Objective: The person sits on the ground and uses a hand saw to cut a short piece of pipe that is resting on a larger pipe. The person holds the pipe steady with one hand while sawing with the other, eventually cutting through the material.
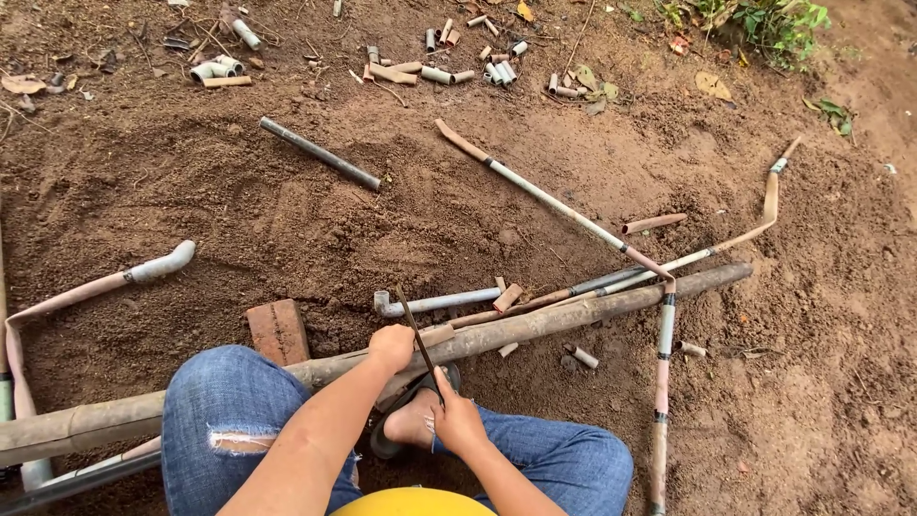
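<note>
I sit on bare soil in torn blue jeans. My left hand [393, 346] presses down on a short tan pipe piece [435, 335] that rests on a long muddy pole [535, 321]. My right hand [457, 418] grips the handle end of a thin dark blade [415, 330], which slants up and away across the pipe piece beside my left hand. My sandalled foot [413, 418] rests just under the pole, between my two hands.
A red brick [278, 331] props the pole near my left knee. Bent grey and mud-stained pipes [549, 199] lie ahead and to the right. A dark pipe [320, 153] and several short cut pipe pieces [449, 62] lie farther off. Green plants [774, 24] grow at the top right.
</note>
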